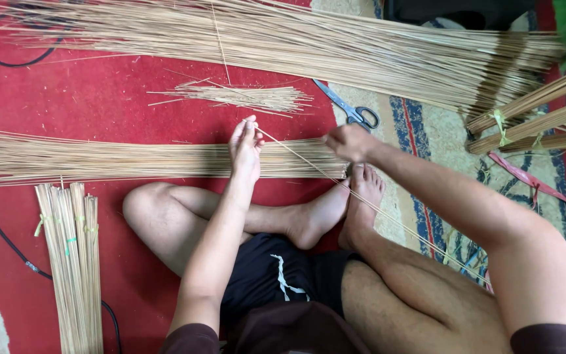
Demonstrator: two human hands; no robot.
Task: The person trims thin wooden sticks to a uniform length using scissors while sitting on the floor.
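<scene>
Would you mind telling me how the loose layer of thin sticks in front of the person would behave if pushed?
The loose sticks would probably scatter, being untied. Each looks thin and light, likely springy: the stick between left hand and right hand runs long and unsupported.

The person wears black fabric shorts with a white drawstring, at the lower centre of the frame. Dark maroon short sleeves show at the bottom edge, left and right. Forearms, legs and feet are bare; no gloves, no footwear.
</scene>
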